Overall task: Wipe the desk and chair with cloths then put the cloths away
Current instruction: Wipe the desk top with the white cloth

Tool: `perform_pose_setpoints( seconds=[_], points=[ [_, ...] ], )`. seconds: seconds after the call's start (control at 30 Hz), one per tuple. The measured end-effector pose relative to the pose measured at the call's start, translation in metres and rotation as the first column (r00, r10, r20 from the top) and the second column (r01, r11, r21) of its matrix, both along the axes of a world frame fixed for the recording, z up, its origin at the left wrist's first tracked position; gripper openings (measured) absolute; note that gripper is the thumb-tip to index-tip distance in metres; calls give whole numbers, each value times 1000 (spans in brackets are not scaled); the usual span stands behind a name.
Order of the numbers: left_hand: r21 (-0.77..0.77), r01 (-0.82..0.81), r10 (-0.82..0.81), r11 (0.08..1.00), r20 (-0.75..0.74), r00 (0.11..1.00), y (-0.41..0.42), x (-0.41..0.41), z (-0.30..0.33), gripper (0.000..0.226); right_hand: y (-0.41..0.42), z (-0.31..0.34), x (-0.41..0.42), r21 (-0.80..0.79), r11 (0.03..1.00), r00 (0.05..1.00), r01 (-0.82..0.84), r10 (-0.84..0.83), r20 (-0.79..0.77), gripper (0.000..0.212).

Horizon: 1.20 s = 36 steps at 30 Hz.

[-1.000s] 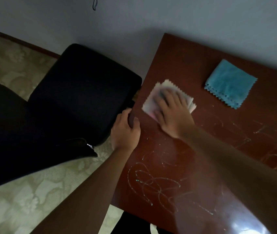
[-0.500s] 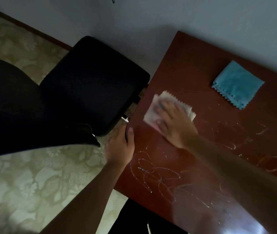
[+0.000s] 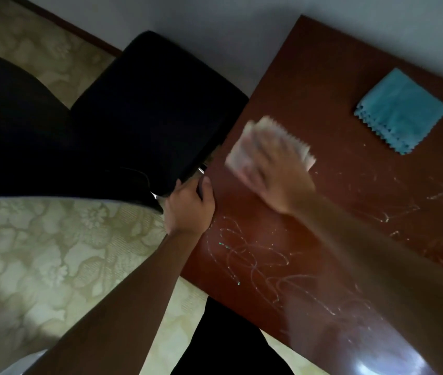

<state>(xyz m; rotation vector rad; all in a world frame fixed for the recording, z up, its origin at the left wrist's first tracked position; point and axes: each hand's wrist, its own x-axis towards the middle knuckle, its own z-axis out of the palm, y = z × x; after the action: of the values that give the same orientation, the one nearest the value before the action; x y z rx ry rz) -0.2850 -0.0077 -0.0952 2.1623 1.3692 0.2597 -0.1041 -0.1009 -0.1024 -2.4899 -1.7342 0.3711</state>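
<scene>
Desk [image 3: 309,77]: a dark red-brown wooden top, standing against a pale wall; pale scribble marks [image 3: 255,261] cover its near part.
White cloth [image 3: 300,143]: folded, with a zigzag edge, lying flat on the desk near its left edge; most of it is hidden under the right hand.
Right hand [image 3: 271,169]: it lies flat on the white cloth and presses it on the desk, fingers stretched out; the hand is blurred.
Left hand [image 3: 188,207]: it grips the left edge of the desk, the thumb on top of the wood and the other fingers curled down over the side.
Blue cloth [image 3: 401,112]: folded in a square, zigzag edge, on the far right part of the desk, well apart from both hands.
Chair [image 3: 155,112]: a black seat just beside the left edge of the desk, close to the left hand.
Floor [image 3: 52,253]: beige with a flower pattern.
</scene>
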Motion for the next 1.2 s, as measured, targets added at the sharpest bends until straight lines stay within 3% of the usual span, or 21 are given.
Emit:
perform_pose_setpoints(
  seconds=[0.07,0.13,0.27,0.33,0.47,0.57,0.77,0.9,1.0,1.2],
  points=[
    [-5,19,-19,1000,-1,1000,0,-2,-2,29,14,-2,24,13,985,984,173,-173,34,60],
    [8,64,-64,998,-1,998,0,-2,-1,32,10,-5,11,31,979,977,204,-205,58,59],
    [55,132,-132,990,-6,991,0,0,0,31,-43,-4,-62,26,999,1000,-18,17,17,58],
    [51,139,-137,989,-49,989,0,1,-1,29,-58,-3,-60,0,998,998,-63,63,-9,56],
    [50,113,-110,992,-48,993,1,-1,-2,27,-35,0,1,-10,981,981,193,-193,7,57],
    [70,99,-94,993,-70,993,3,-2,-6,28,-16,-2,17,1,958,958,286,-286,10,58],
    [46,92,-90,995,-47,995,6,-4,-8,31,-62,-5,-54,-8,998,998,61,-61,0,57],
    [41,94,-92,995,-56,994,5,-3,-8,31,-64,0,5,-8,931,931,365,-365,5,56],
    [44,103,-100,994,-60,993,7,-3,-12,32,-54,1,13,18,893,893,450,-450,-1,56],
    [32,80,-78,996,-56,995,5,-3,-10,28,-96,0,-79,-28,987,987,159,-160,-30,57]
  ],
)
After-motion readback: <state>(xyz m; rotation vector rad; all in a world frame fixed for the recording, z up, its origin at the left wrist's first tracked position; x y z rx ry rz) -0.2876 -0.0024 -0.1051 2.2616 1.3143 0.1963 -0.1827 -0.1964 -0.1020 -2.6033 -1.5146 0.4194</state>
